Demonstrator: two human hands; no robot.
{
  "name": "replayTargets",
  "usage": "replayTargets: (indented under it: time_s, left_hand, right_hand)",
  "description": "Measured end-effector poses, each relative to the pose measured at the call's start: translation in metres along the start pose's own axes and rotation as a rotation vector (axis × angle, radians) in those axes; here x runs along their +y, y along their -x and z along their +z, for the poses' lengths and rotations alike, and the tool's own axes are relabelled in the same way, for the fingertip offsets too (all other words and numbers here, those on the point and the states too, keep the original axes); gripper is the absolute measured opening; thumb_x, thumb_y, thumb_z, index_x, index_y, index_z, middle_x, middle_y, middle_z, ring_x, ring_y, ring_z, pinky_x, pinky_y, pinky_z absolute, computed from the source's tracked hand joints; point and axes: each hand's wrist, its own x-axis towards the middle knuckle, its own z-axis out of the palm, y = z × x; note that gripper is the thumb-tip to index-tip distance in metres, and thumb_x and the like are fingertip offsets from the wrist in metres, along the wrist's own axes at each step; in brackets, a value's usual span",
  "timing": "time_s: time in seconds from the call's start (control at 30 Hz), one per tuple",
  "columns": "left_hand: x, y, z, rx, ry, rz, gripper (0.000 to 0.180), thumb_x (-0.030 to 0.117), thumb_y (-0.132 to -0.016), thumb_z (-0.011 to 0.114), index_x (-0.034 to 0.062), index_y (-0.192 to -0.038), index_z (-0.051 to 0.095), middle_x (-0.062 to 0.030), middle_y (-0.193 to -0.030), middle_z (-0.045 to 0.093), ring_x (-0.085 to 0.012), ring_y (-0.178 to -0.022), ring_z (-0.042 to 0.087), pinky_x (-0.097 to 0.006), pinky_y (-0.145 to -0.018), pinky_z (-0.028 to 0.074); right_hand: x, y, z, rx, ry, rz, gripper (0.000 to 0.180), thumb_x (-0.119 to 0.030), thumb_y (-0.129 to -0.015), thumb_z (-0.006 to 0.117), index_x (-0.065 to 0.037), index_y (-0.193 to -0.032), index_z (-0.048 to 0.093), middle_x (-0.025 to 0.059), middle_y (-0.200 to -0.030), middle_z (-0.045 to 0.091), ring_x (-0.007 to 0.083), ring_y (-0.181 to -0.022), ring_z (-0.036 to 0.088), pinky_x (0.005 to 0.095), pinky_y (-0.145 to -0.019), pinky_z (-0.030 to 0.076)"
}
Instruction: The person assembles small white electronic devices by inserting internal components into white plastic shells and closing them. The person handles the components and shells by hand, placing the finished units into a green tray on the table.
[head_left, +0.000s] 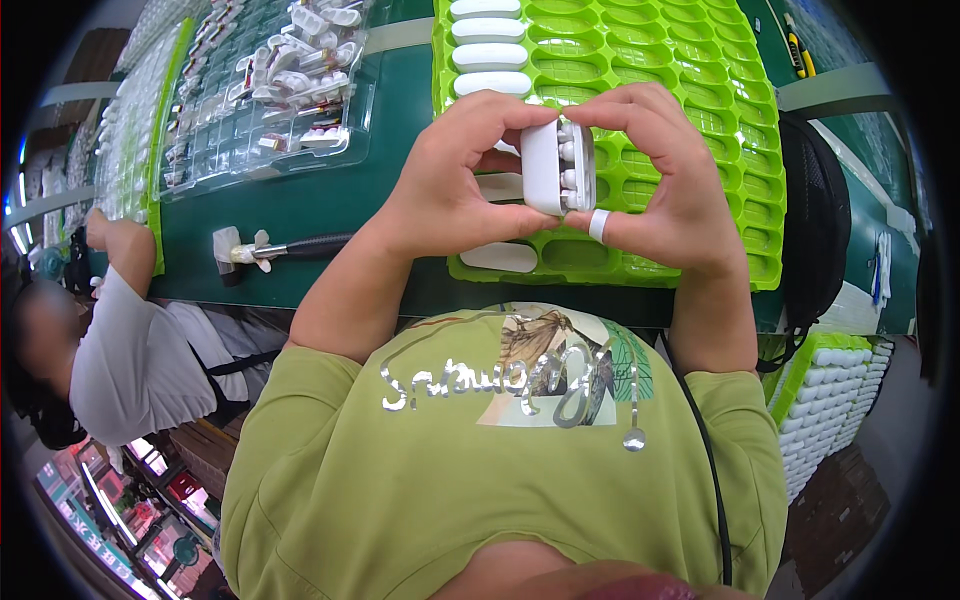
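Observation:
A white earbud charging case [541, 170] is held up between my two hands, its lid part-way raised and white earbuds [568, 165] showing in the gap. My left hand [450, 175] grips the left side between fingers and thumb. On the other side, my right hand [680, 170] pinches the edge with fingertips and thumb; a white band circles one of its digits. Below the case lies a bright green tray [735, 270] with rows of oval pockets. White oval cases [490, 57] fill pockets in its left column, some partly covered by my left hand.
A hammer [290, 247] lies left of my left forearm. Beyond it, a clear plastic tray [350, 150] holds many small parts. At right are a black bag [815, 210] and a yellow-black cutter [797, 50]. A co-worker's arm [125, 250] reaches in at far left.

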Motion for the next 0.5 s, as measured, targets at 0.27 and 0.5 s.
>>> replayTargets:
  time_s: [0.27, 0.5]
  left_hand:
    - [0.001, 0.001, 0.005, 0.007, -0.003, -0.085, 0.070, 0.006, -0.063, 0.087, 0.0015, -0.125, 0.057, -0.0085, -0.116, 0.056, -0.0185, -0.105, 0.063, -0.033, -0.087, 0.059]
    - [-0.005, 0.002, 0.002, 0.013, 0.038, -0.084, 0.070, 0.007, -0.061, 0.087, 0.0004, -0.124, 0.057, -0.0089, -0.116, 0.056, -0.0194, -0.109, 0.062, -0.033, -0.089, 0.058]
  right_hand:
    - [0.002, 0.003, 0.004, 0.021, 0.041, -0.002, 0.056, -0.014, -0.057, 0.080, -0.004, -0.110, 0.065, 0.0120, -0.098, 0.062, 0.0314, -0.095, 0.056, 0.0395, -0.085, 0.045]
    - [-0.001, 0.002, 0.002, 0.058, 0.018, 0.012, 0.057, -0.015, -0.057, 0.081, -0.003, -0.110, 0.065, 0.0121, -0.100, 0.064, 0.0309, -0.096, 0.059, 0.0387, -0.086, 0.047]
